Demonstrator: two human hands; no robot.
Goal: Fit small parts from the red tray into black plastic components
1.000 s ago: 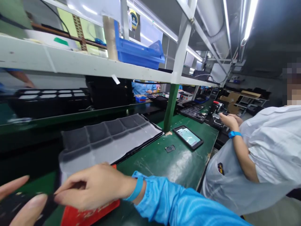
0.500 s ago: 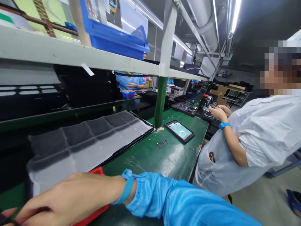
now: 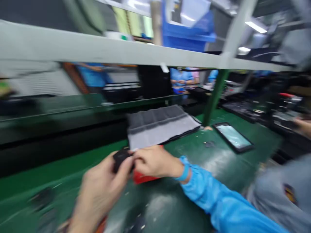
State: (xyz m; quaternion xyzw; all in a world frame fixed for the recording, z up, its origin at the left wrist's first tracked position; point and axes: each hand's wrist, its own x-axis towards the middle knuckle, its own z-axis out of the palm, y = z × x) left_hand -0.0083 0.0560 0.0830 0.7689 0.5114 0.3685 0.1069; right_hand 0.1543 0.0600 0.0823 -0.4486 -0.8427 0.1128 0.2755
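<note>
A small black part, dark and blocky, is in my left hand, held between thumb and fingers above the green bench. My right hand, in a blue sleeve with a blue wristband, has its fingers pinched at the right end of that part. Blur hides the exact contact. Beneath my right hand a red container shows in part. A grey-and-white sheet with a grid of pockets lies just behind my hands.
A tablet-like device with a lit screen lies on the bench at the right. Near it is a small dark plate. A green post carries a white shelf beam. A person's hand is at the far right.
The view has swung left, so the bench and shelf appear further right. My left hand and the black part have come clearly into view, with my right hand at the part.
</note>
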